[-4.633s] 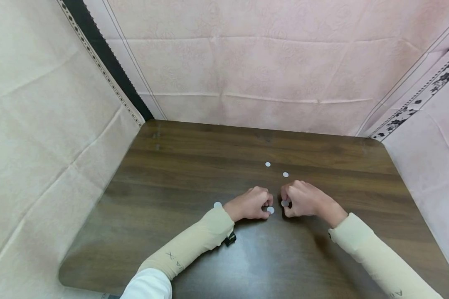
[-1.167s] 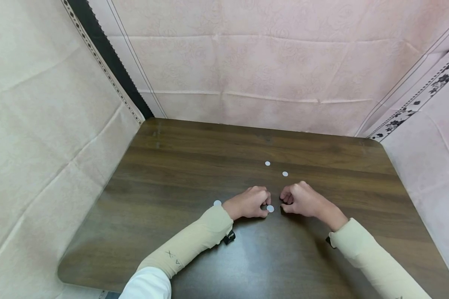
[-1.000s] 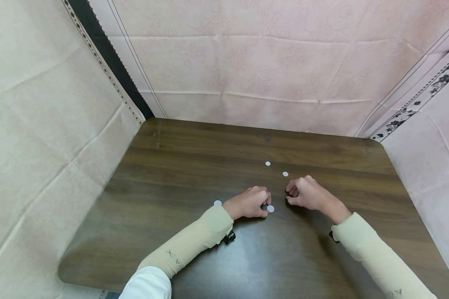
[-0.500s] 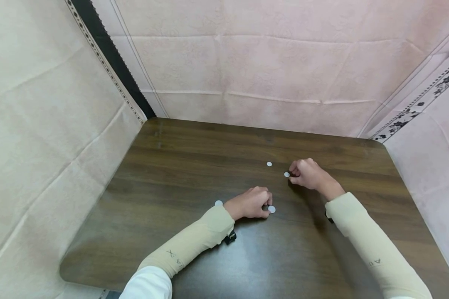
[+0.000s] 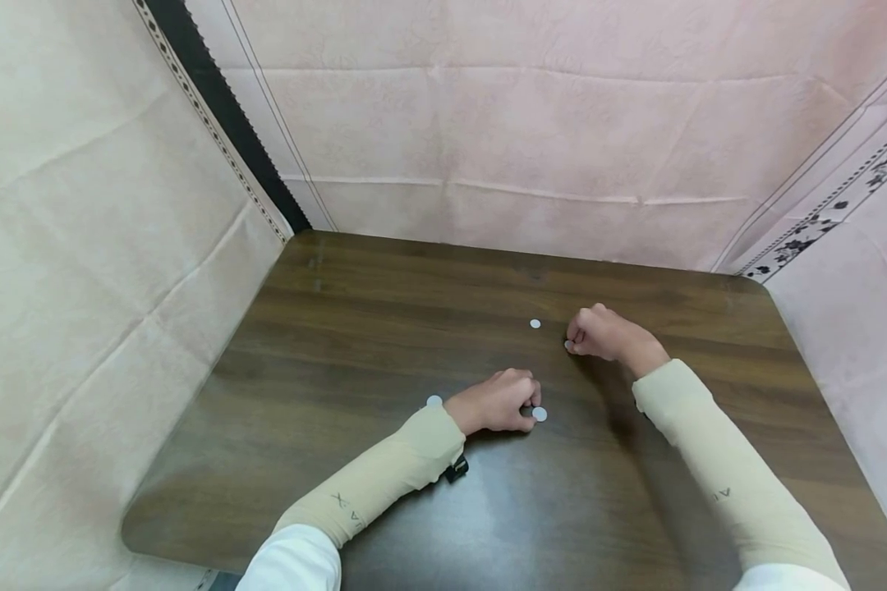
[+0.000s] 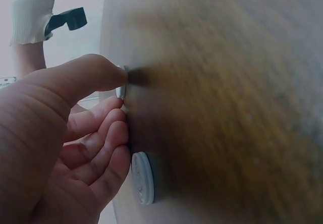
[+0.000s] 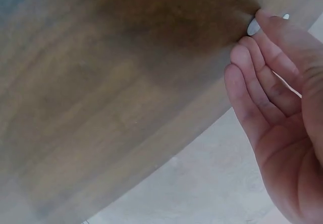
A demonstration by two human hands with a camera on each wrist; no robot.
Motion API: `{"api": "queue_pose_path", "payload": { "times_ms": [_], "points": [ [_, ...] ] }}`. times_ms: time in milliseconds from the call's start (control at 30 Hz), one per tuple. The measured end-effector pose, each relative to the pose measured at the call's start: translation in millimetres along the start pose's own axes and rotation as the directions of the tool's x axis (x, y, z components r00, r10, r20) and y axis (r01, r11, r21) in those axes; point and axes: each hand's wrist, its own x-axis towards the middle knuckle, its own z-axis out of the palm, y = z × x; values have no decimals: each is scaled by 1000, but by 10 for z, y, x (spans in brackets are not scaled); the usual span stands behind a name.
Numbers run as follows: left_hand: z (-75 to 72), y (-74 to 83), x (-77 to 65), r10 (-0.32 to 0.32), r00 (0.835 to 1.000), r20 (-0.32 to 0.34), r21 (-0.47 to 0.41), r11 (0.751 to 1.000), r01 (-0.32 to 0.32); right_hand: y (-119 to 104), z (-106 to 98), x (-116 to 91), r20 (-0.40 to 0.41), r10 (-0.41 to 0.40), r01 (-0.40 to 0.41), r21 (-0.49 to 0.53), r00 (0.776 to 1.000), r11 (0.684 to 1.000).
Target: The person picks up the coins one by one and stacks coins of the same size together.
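In the head view my left hand [image 5: 497, 400] rests on the brown table, thumb and index finger pinching the edge of a white disc [image 5: 540, 414], like a draughts piece. The left wrist view shows that disc [image 6: 121, 91] partly behind the thumb. Farther right and back, my right hand [image 5: 606, 335] pinches a second white disc [image 5: 568, 345], mostly covered by its fingers. It appears as a pale sliver, the pinched disc [image 7: 253, 26], in the right wrist view. Another disc [image 5: 535, 323] lies flat just left of the right hand. One more disc [image 5: 434, 401] lies beside the left wrist.
A wooden table [image 5: 325, 345] with rounded corners spans the view. Pale cloth [image 5: 488, 148] hangs behind it and along both sides. In the left wrist view a disc [image 6: 143, 178] with a raised rim lies close to the little finger.
My right hand has moved back from beside the left hand to a farther disc and closed on it. The disc it pinched earliest is no longer visible separately. My left hand has stayed in place.
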Motion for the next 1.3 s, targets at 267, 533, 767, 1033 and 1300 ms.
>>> {"api": "queue_pose_path", "payload": {
  "times_ms": [267,533,767,1033,1300],
  "points": [
    [10,-23,14,10,1000,3,-6,1000,-10,13,-19,96,82,61,-62,10,995,998],
    [15,-19,3,14,1000,2,6,1000,-14,51,69,119,64,130,-126,-73,989,989],
    [19,-26,3,15,1000,-2,15,1000,-15,23,77,13,30,120,-116,-107,992,987],
    [0,-15,-2,14,1000,-6,21,1000,-14,-86,108,-162,30,73,-71,-69,997,995],
    [-8,6,-6,17,1000,-7,28,999,-17,-191,169,-349,9,-2,3,-92,1000,996]
  ]
}}
